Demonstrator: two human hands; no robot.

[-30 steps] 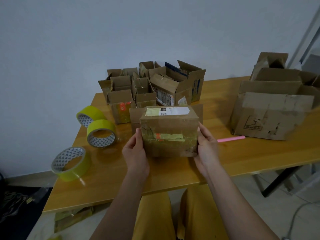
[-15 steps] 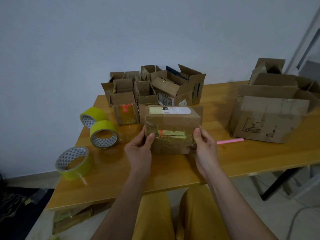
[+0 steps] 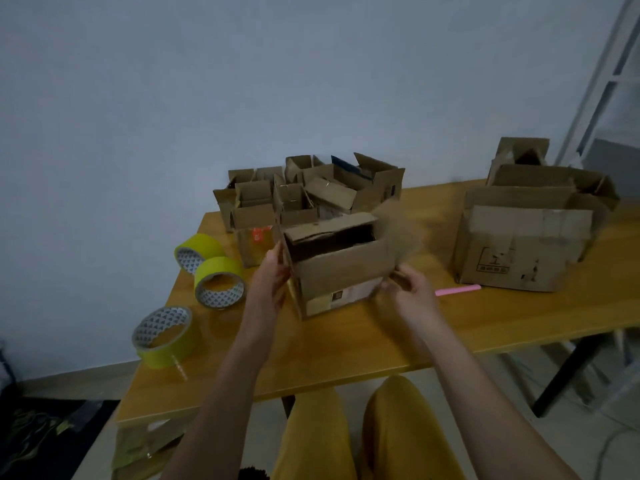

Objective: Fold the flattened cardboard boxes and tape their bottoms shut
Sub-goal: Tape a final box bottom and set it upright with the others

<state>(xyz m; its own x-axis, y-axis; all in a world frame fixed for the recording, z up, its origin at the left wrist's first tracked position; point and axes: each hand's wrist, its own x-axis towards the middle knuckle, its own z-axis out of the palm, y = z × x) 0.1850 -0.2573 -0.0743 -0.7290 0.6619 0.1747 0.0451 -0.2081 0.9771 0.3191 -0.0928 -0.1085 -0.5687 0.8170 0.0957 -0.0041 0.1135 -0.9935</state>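
Box (image 3: 341, 268), near bench (image 3: 346, 351) front edge: light, empty, thin-walled, crushable; left hand (image 3: 272, 271) and right hand (image 3: 412, 292) pinch opposite side walls—best held there.

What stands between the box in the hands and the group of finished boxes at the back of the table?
Nothing visible does. The held box sits directly in front of the group of boxes, gripped by the left hand and right hand.
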